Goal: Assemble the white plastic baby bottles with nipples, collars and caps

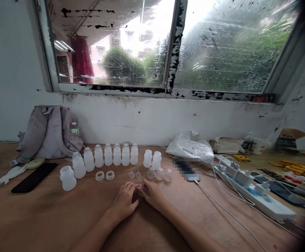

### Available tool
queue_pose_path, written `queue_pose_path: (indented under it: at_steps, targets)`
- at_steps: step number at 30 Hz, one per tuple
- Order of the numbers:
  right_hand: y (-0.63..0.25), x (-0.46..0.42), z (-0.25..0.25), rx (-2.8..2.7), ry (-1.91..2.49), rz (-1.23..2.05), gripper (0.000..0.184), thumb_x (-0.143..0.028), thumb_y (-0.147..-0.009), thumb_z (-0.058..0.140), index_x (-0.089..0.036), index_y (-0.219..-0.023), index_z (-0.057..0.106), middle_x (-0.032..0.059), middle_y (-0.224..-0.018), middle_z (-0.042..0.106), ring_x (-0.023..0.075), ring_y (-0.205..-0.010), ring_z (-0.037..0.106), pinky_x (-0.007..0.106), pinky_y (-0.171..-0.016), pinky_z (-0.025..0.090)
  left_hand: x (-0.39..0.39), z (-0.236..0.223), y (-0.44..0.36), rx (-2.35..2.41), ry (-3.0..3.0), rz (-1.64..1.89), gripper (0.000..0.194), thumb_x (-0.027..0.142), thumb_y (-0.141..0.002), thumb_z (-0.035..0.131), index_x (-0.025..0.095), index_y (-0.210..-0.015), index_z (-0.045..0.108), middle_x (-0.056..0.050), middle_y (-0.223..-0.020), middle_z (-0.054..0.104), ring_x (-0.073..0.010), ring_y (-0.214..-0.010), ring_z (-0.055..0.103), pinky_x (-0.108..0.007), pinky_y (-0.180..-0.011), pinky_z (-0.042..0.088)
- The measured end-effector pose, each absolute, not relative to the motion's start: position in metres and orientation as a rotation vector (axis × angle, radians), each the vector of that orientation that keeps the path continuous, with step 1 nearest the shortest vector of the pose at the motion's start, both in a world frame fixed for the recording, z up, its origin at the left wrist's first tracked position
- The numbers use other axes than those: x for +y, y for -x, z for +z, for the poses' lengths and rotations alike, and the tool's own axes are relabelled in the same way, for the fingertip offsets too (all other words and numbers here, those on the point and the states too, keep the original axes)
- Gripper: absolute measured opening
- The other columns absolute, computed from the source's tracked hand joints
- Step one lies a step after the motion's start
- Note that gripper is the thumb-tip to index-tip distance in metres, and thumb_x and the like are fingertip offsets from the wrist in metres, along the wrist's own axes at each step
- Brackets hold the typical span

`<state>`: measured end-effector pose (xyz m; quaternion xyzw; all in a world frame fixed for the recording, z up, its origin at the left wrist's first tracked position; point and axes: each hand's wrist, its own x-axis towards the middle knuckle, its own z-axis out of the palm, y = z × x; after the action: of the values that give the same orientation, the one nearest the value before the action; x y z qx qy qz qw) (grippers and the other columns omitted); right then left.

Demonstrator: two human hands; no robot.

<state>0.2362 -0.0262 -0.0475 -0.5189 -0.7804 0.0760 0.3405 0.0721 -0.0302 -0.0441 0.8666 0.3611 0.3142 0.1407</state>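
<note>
My left hand (126,196) and right hand (150,192) meet just on the near side of the teats (134,174). Right fingers pinch a small clear piece (142,188), mostly hidden, probably another teat. Left fingertips are up against it; can't tell if they grip. Relative to the teats: rings (110,175) left, clear caps (159,174) right, capped bottles (116,155) behind.
</note>
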Motion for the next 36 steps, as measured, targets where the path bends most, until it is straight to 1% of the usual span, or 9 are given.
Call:
queue_pose_path:
  at_steps: [6, 9, 12, 15, 17, 23, 27, 30, 36]
  targets:
    - [-0.229, -0.031, -0.058, -2.012, 1.286, 0.248, 0.022, -0.034, -0.069, 0.058, -0.02, -0.066, 0.042, -0.0039, -0.057, 0.049, 0.0105, -0.051, 0.043, 0.021, -0.048, 0.028, -0.032, -0.043, -0.073, 0.984, -2.491, 0.92, 0.054, 0.016, -0.064, 0.054, 0.021, -0.117, 0.043, -0.007, -0.112, 0.052, -0.0235, -0.106, 0.043, -0.04, -0.091, 0.035]
    - [-0.227, -0.034, -0.059, -1.996, 1.25, 0.297, 0.026, -0.036, -0.064, 0.062, -0.021, -0.071, 0.042, -0.0045, -0.061, 0.05, 0.0105, -0.053, 0.043, 0.021, -0.049, 0.029, -0.032, -0.04, -0.072, 0.983, -2.529, 0.92, 0.05, 0.014, -0.061, 0.055, 0.022, -0.11, 0.049, -0.007, -0.109, 0.054, -0.0238, -0.104, 0.044, -0.039, -0.091, 0.035]
    - [-0.227, -0.034, -0.057, -1.918, 1.246, 0.343, 0.029, -0.034, -0.063, 0.063, -0.022, -0.075, 0.04, -0.005, -0.063, 0.05, 0.0104, -0.053, 0.044, 0.021, -0.049, 0.031, -0.031, -0.037, -0.071, 1.033, -2.554, 0.95, 0.037, 0.019, -0.064, 0.057, 0.023, -0.101, 0.055, -0.007, -0.105, 0.055, -0.0245, -0.101, 0.046, -0.04, -0.089, 0.036]
    - [-0.229, -0.032, -0.051, -1.843, 1.219, 0.378, 0.027, -0.033, -0.065, 0.062, -0.022, -0.074, 0.039, -0.0056, -0.06, 0.047, 0.0099, -0.052, 0.043, 0.02, -0.049, 0.033, -0.027, -0.034, -0.068, 1.107, -2.561, 1.005, 0.027, 0.03, -0.071, 0.055, 0.023, -0.097, 0.057, -0.007, -0.105, 0.055, -0.0246, -0.101, 0.047, -0.041, -0.087, 0.036]
    - [-0.229, -0.033, -0.046, -1.812, 1.179, 0.434, 0.023, -0.033, -0.068, 0.06, -0.021, -0.075, 0.041, -0.0053, -0.06, 0.047, 0.0097, -0.052, 0.043, 0.02, -0.049, 0.035, -0.024, -0.033, -0.066, 1.154, -2.571, 1.02, 0.027, 0.035, -0.074, 0.053, 0.024, -0.098, 0.057, -0.008, -0.106, 0.055, -0.0247, -0.103, 0.046, -0.041, -0.088, 0.035]
    - [-0.233, -0.033, -0.039, -1.716, 1.139, 0.579, 0.02, -0.034, -0.076, 0.052, -0.02, -0.09, 0.048, -0.0012, -0.068, 0.054, 0.0098, -0.049, 0.049, 0.022, -0.046, 0.042, -0.013, -0.037, -0.057, 1.296, -2.59, 1.033, 0.032, 0.036, -0.071, 0.057, 0.024, -0.101, 0.055, -0.006, -0.11, 0.052, -0.0246, -0.105, 0.044, -0.042, -0.09, 0.033]
    - [-0.24, -0.026, -0.043, -1.697, 1.171, 0.464, 0.026, -0.03, -0.076, 0.051, -0.02, -0.1, 0.05, 0.0024, -0.079, 0.056, 0.0116, -0.056, 0.053, 0.024, -0.049, 0.046, 0.0, -0.042, -0.047, 1.531, -2.577, 1.06, 0.035, 0.036, -0.072, 0.056, 0.025, -0.105, 0.054, -0.007, -0.115, 0.049, -0.0261, -0.109, 0.041, -0.045, -0.093, 0.028]
    - [-0.243, -0.017, -0.047, -1.72, 1.231, 0.39, 0.029, -0.026, -0.078, 0.046, -0.02, -0.105, 0.05, 0.0031, -0.078, 0.056, 0.0137, -0.06, 0.054, 0.026, -0.054, 0.047, 0.013, -0.046, -0.038, 1.751, -2.554, 1.066, 0.037, 0.036, -0.074, 0.054, 0.029, -0.11, 0.052, -0.008, -0.122, 0.044, -0.0284, -0.114, 0.036, -0.05, -0.094, 0.023]
    - [-0.238, -0.001, -0.048, -1.754, 1.323, 0.193, 0.026, -0.019, -0.081, 0.037, -0.019, -0.101, 0.053, 0.0071, -0.087, 0.058, 0.0183, -0.075, 0.056, 0.031, -0.067, 0.046, 0.028, -0.055, -0.027, 1.922, -2.513, 1.049, 0.034, 0.036, -0.076, 0.052, 0.031, -0.11, 0.053, -0.01, -0.124, 0.042, -0.03, -0.118, 0.03, -0.056, -0.095, 0.015]
